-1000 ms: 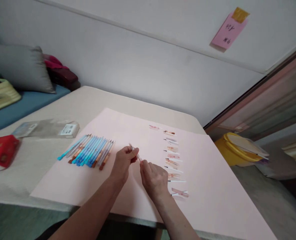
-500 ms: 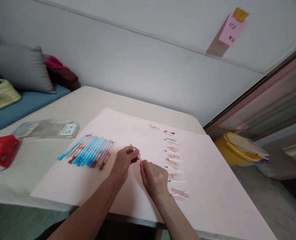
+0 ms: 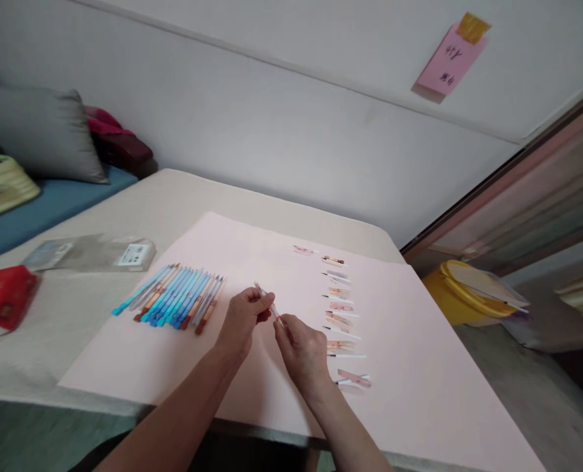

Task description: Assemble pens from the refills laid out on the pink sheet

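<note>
Head view: a slim, pale pen (image 3: 275,313) is between my two hands, held just above the middle of the pale pink sheet (image 3: 409,367). My left hand (image 3: 242,318) pinches its upper part, the thumb pressed against the bent fingers, and a short end pokes out beyond. My right hand (image 3: 303,349) has its fingers clamped on the lower end, so both hands grip the one pen. A little red shows where the right fingers close; whether the pen is whole or already parted there, I cannot tell.

To my right, just beyond that hand, a row of pen parts (image 3: 341,306) runs up the sheet in small groups, thin white sticks with dark tips beside tinted pieces; one small group (image 3: 303,250) lies apart at the row's far end. To my left, a bank of blue, brown and grey pens (image 3: 179,296) lies side by side. I judge those groups finished with, the pen in my fingers midway, and the bank, which looks whole, not yet begun. By that reading a good share is left.

Farther out, on the worktop (image 3: 271,212), a clear packet (image 3: 94,254) and a red packet (image 3: 6,298) lie left of the sheet. A yellow bucket (image 3: 439,294) stands past the right edge.
</note>
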The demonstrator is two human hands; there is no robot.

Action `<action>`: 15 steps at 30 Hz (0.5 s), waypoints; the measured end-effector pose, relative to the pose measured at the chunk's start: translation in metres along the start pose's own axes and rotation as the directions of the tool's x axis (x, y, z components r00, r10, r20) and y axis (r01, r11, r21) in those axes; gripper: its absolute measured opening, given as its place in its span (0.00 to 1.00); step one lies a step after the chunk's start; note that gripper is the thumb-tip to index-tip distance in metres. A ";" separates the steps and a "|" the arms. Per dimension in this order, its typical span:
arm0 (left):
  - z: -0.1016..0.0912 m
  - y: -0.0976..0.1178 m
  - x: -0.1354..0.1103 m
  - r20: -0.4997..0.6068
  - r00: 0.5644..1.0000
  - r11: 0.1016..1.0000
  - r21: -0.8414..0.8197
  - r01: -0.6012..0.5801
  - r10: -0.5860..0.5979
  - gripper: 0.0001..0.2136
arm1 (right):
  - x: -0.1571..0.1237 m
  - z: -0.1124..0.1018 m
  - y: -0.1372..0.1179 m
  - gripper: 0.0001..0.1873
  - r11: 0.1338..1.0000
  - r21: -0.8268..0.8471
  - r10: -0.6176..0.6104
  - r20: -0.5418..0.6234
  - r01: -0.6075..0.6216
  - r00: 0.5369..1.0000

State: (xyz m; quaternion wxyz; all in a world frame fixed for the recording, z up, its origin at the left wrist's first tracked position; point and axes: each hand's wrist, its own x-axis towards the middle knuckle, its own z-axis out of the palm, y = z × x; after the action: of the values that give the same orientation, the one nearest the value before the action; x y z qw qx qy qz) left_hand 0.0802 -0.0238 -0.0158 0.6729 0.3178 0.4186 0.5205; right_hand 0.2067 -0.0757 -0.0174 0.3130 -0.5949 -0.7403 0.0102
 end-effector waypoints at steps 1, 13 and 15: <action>0.000 0.000 0.000 -0.004 1.000 1.000 0.011 -0.009 0.010 0.13 | 0.000 0.000 0.000 0.12 1.000 0.013 0.008 0.003 -0.008 1.000; 0.000 0.005 -0.001 -0.034 0.999 0.996 0.081 -0.026 0.029 0.15 | 0.011 -0.007 -0.001 0.14 0.490 0.665 0.330 0.457 -0.564 0.826; 0.000 0.005 -0.001 -0.033 0.999 0.996 0.088 -0.012 0.015 0.15 | 0.013 -0.006 0.000 0.16 0.217 0.700 0.292 0.618 -0.680 0.730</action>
State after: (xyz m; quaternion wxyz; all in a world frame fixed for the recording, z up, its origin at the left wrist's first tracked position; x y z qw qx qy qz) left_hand 0.0780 -0.0236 -0.0110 0.6476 0.3410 0.4501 0.5115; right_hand 0.2085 -0.0662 -0.0061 0.4204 -0.5184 -0.4225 0.6132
